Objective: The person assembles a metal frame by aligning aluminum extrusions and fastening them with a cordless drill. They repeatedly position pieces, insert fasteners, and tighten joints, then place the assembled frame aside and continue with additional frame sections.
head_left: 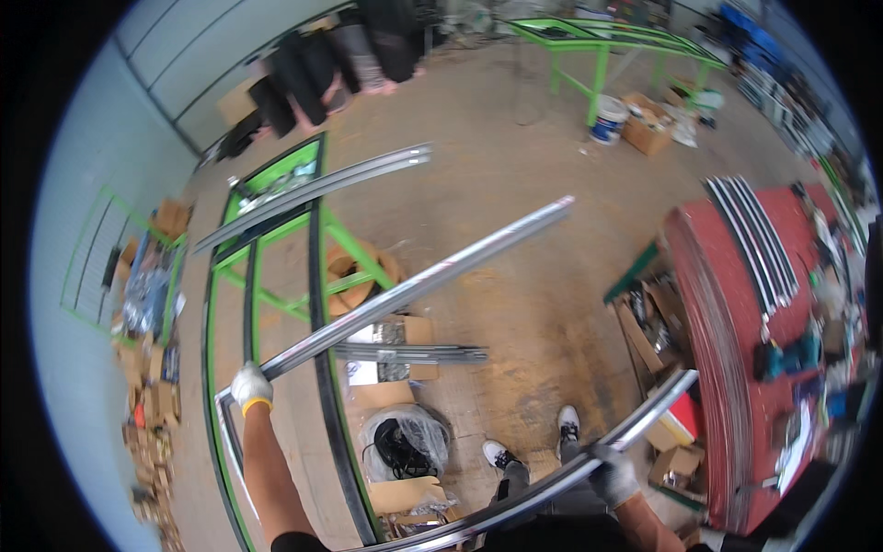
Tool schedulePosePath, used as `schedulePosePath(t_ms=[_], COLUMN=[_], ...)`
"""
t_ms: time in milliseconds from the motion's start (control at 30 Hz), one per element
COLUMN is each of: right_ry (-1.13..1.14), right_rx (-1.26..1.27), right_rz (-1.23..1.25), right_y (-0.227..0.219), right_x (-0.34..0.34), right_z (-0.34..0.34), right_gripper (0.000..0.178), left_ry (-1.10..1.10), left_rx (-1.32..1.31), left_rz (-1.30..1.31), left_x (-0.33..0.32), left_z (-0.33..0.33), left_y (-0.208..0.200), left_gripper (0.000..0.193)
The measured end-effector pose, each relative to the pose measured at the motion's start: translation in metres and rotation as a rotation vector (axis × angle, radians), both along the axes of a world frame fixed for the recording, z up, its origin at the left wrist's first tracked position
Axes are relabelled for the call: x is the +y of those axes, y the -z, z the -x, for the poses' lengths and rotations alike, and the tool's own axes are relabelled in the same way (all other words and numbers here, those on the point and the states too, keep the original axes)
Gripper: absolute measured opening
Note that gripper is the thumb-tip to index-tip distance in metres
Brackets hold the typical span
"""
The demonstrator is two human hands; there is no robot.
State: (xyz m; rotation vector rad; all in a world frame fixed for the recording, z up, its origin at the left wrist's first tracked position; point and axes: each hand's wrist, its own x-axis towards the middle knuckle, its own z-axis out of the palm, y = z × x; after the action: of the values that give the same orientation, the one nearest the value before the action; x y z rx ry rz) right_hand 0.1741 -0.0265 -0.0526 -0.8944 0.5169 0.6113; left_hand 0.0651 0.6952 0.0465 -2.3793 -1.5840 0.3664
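My left hand [250,386], in a pale work glove with a yellow cuff, is closed at the near left end of a long silver metal profile [423,282]. That profile slants up and right across a green bench frame [324,386] with black padded rails. Beside my left hand, a thinner silver piece [228,432] runs downward; I cannot tell whether the two are joined. My right hand [613,476], gloved too, grips a second silver metal profile [561,476] in front of my body. Its right end points up toward the red table, and its left end leaves the lower edge.
Further profiles [317,190] lie across the bench's far end, and a dark bundle [414,353] juts out beneath. A plastic bag with black contents [405,445] sits by my feet. The red table [685,276] bears profiles and a teal power tool [789,357]. Cardboard boxes [679,465] stand beneath.
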Motion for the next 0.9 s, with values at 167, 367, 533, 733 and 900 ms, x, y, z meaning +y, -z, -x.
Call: schedulePosePath(t_ms=[167,367,533,733,900], right_ry=[-0.535,-0.797,-1.307,-1.275,-0.773], right_rx=[0.025,0.049,-0.412,-0.791,-0.599], right_rz=[-0.004,-0.272,0.007,0.976,1.244], right_y=[-0.018,0.000,0.030,0.070,0.025], right_x=[0.063,0.159,0.187,0.090,-0.043], right_z=[0.052,0.096,0.083,-0.005,-0.120], right_gripper=[0.047,0.050,0.034,0.048,0.048], left_ry=[0.483,1.223,1.315,1.305,1.203], left_rx=[-0.317,-0.537,-0.212,0.000,0.198], left_rz=[-0.105,0.413,0.743,0.834,0.770], left_x=[-0.050,-0.300,-0.482,-0.510,-0.501], left_z=[-0.079,-0.158,-0.163,-0.161,-0.143], left_y=[0.011,0.009,0.001,0.004,0.015], left_gripper=[0.019,0.028,0.056,0.048,0.053])
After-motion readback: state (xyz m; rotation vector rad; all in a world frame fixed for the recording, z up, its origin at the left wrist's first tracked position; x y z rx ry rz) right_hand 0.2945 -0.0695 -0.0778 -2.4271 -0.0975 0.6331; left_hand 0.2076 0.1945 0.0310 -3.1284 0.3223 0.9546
